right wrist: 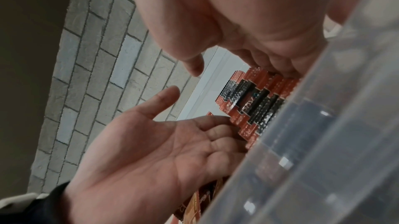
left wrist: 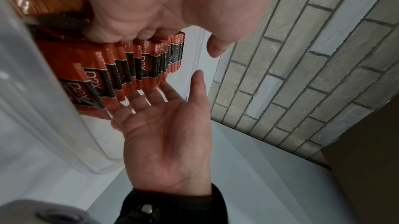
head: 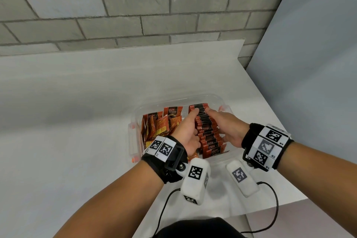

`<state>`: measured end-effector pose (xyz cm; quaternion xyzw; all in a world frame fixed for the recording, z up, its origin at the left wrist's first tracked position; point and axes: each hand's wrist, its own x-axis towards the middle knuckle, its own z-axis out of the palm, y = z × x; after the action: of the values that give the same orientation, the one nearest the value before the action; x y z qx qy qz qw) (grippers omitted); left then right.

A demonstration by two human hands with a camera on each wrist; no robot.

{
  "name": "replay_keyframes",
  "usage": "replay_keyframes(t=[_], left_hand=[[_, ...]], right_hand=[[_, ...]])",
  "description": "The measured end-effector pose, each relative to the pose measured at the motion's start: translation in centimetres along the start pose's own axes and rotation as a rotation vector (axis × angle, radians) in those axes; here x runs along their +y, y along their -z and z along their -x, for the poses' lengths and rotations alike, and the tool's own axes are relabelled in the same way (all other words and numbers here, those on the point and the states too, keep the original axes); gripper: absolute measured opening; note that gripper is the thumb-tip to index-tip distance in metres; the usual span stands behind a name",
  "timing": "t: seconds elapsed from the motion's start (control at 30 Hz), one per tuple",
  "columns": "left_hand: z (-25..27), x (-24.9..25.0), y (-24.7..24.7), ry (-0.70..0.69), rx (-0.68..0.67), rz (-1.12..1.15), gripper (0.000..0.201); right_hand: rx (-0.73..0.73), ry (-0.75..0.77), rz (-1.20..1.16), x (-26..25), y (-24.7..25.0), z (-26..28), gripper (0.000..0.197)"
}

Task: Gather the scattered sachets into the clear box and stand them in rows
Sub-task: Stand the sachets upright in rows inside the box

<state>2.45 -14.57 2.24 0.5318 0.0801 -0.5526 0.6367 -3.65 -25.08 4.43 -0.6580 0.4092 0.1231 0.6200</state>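
Note:
A clear box [head: 133,141] sits on the white table. Inside on the right, a long row of red-and-black sachets [head: 207,134] stands on edge. My left hand [head: 185,131] lies flat against the row's left side, thumb on its top. My right hand [head: 229,127] presses the right side with straight fingers. Loose sachets [head: 160,125] lie jumbled in the box's left half. The left wrist view shows the row [left wrist: 134,67] and the right hand [left wrist: 168,133] with its palm open. In the right wrist view, the left hand [right wrist: 140,151] has its fingers against the row [right wrist: 252,108].
The table's right edge [head: 280,141] and front edge run close to the box. A grey brick wall [head: 135,15] stands behind and a pale panel [head: 309,63] to the right. Black cables [head: 164,208] hang off the front edge.

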Motion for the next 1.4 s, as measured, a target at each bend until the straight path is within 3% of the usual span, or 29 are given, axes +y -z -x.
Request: replay_keyframes(t=[0.07, 0.33, 0.47, 0.53, 0.6, 0.67, 0.73, 0.8, 0.87, 0.93, 1.07, 1.27, 1.4], left_hand=[[0.0, 0.1, 0.0, -0.001, -0.005, 0.005, 0.057], [0.4, 0.5, -0.2, 0.001, -0.006, 0.057, 0.061], [1.8, 0.9, 0.1, -0.026, -0.021, 0.064, 0.042], [3.0, 1.5, 1.2, -0.076, -0.023, 0.037, 0.047], [4.5, 2.6, 3.4, -0.145, -0.027, 0.016, 0.064], [6.4, 4.2, 6.1, -0.264, -0.018, 0.062, 0.058], [8.7, 5.7, 8.9, -0.386, 0.076, 0.006, 0.046], [10.0, 6.2, 11.6, -0.500, 0.289, -0.135, 0.032], [9.9, 5.6, 13.9, -0.561, 0.492, -0.289, 0.020], [8.8, 4.2, 15.4, -0.535, 0.601, -0.390, 0.012], [7.1, 1.8, 16.4, -0.415, 0.525, -0.464, 0.024], [6.6, 1.1, 16.2, -0.433, 0.403, -0.395, 0.034], [6.4, 1.1, 16.7, -0.433, 0.364, -0.342, 0.034]], right_hand=[[0.006, -0.004, 0.012, 0.0, 0.0, -0.1, 0.046], [0.018, -0.011, -0.009, -0.1, 0.1, -0.3, 0.036], [0.001, 0.015, 0.012, -0.2, 0.6, 0.0, 0.036], [0.033, 0.069, 0.079, -0.4, 1.1, 0.6, 0.040], [0.082, 0.132, 0.165, -0.7, 1.6, 1.4, 0.058], [0.070, 0.170, 0.208, -1.4, 1.7, 2.3, 0.054], [0.018, 0.184, 0.315, -2.0, 1.2, 2.8, 0.037], [-0.012, 0.195, 0.474, -2.5, -0.2, 2.5, 0.025], [-0.049, 0.184, 0.612, -2.7, -2.1, 1.7, 0.027], [-0.074, 0.147, 0.692, -3.0, -3.8, 0.5, 0.031], [-0.024, 0.126, 0.726, -4.7, -6.8, -1.2, 0.022], [0.021, 0.073, 0.626, -5.3, -10.4, -3.7, 0.035], [-0.033, 0.021, 0.482, -5.6, -12.5, -4.4, 0.050]])
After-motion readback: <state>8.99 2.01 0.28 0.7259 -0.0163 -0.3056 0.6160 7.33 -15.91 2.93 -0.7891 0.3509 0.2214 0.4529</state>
